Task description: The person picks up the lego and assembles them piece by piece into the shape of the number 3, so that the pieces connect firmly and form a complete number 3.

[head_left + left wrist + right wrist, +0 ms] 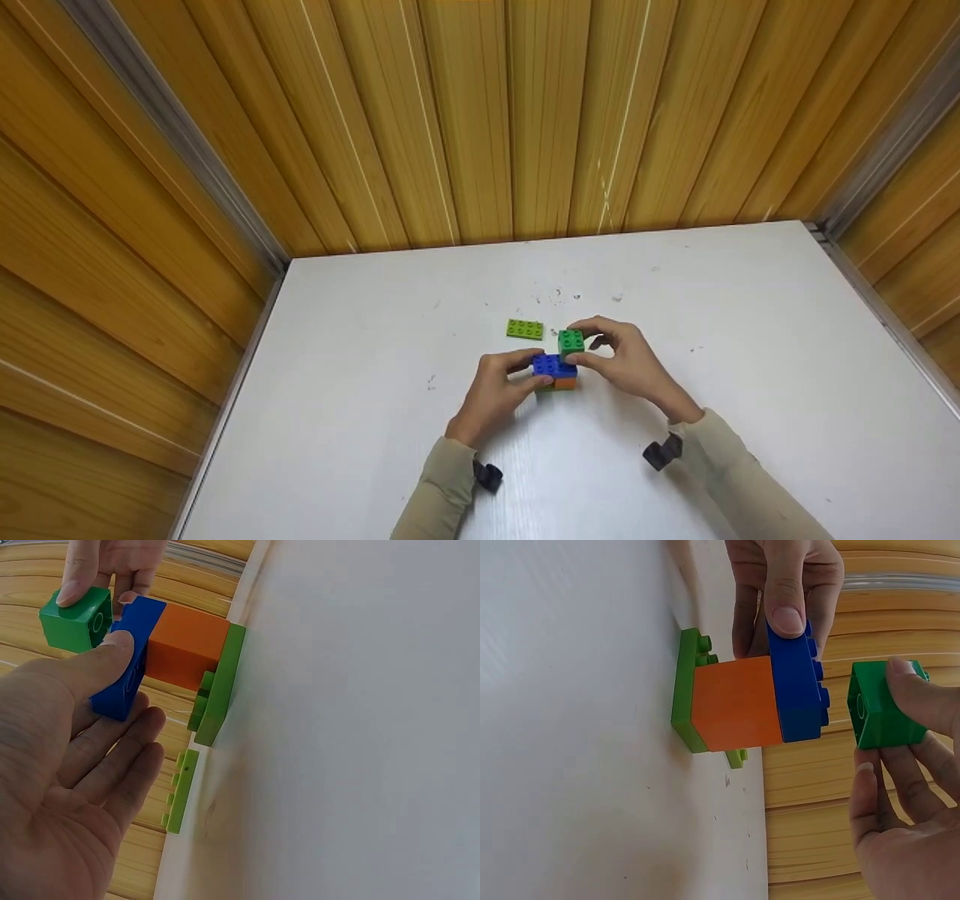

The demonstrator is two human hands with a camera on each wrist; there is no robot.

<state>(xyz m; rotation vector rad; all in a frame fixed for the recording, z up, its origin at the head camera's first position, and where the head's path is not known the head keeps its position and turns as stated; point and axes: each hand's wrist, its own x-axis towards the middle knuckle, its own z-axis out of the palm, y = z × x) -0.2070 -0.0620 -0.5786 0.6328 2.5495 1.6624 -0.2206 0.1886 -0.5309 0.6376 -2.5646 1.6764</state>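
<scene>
1. Just above the right end of the blue rectangular plastic brick (pixel 799 694), whose long axis ran left to right, your right hand (pixel 628 365) pinched the green four-studded plastic cube (pixel 881 709), hollow underside facing the blue studs across a gap.
2. Your left hand (pixel 496 388) gripped the blue brick's left part, above an orange plastic block (pixel 736 706).
</scene>
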